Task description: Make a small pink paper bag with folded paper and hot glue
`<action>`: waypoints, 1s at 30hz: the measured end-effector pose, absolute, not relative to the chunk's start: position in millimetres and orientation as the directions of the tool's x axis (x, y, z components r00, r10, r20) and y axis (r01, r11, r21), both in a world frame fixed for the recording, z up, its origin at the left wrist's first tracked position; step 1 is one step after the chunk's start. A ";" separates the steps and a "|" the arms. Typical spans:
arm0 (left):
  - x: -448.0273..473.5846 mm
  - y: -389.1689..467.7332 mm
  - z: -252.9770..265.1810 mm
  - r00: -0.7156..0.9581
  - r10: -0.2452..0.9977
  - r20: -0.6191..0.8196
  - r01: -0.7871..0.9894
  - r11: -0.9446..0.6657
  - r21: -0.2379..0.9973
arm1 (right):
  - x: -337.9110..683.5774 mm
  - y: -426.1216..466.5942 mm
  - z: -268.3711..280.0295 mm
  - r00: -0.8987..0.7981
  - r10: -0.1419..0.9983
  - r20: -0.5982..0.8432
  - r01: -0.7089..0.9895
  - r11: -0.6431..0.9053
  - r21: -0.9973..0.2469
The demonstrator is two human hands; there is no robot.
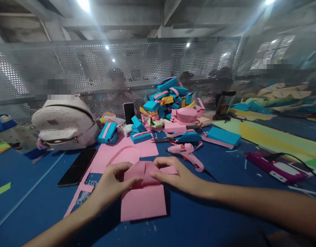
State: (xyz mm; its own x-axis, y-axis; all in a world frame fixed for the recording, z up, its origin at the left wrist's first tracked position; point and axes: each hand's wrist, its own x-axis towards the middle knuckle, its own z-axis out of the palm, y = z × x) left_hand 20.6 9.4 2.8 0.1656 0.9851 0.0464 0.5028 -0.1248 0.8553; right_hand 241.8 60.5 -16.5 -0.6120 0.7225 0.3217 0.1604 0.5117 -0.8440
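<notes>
A folded piece of pink paper (144,202) is between my hands, its lower flap hanging flat toward me above the blue table. My left hand (117,181) pinches its upper left side, thumb in front and fingers behind. On the upper right, my right hand (170,173) grips the same paper with the thumb pressed on its face. A short pink strip (169,170) sticks out by the right fingers. Just beyond lies a sheet of pink paper (127,145) with a curved strip on it. A pink glue gun (187,152) rests behind my right hand.
A pile of blue, pink and yellow paper boxes (170,99) stands at the back. Scissors (161,140) lie before it. On the left are a white backpack (65,123), a bottle (16,135) and a dark phone (77,168). A purple power bank (276,168) with cables lies right.
</notes>
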 end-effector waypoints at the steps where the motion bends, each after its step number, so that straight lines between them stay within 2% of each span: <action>1: 19.9 9.9 2.9 0.189 0.982 0.026 0.492 -0.117 0.863 | 241.1 61.6 -16.2 -0.610 0.731 0.307 0.169 0.498 -0.851; 7: 7.0 10.7 -0.1 0.192 0.978 -0.082 0.587 -0.047 0.808 | 245.3 64.0 -18.1 -0.660 0.720 0.212 0.157 0.409 -0.899; 14: 7.8 11.7 -16.1 0.185 0.969 -0.167 0.573 0.032 0.819 | 248.2 62.1 -18.2 -0.722 0.683 0.112 0.264 0.421 -0.868; 18: 16.6 13.8 -20.6 0.227 0.953 -0.203 0.522 0.057 0.851 | 241.6 58.7 -4.4 -0.743 0.663 0.092 0.350 0.501 -0.791; 22: 19.9 12.3 -21.5 0.207 0.969 -0.135 0.519 0.009 0.855 | 236.3 60.6 5.0 -0.778 0.622 0.088 0.383 0.580 -0.719; 25: 18.1 10.3 -21.7 0.160 0.984 -0.076 0.501 -0.015 0.865 | 234.2 64.9 2.2 -0.773 0.632 0.062 0.426 0.589 -0.687; 30: 12.2 12.6 -23.8 0.150 0.986 -0.070 0.447 -0.004 0.895 | 231.6 72.4 -13.3 -0.745 0.665 0.050 0.435 0.541 -0.719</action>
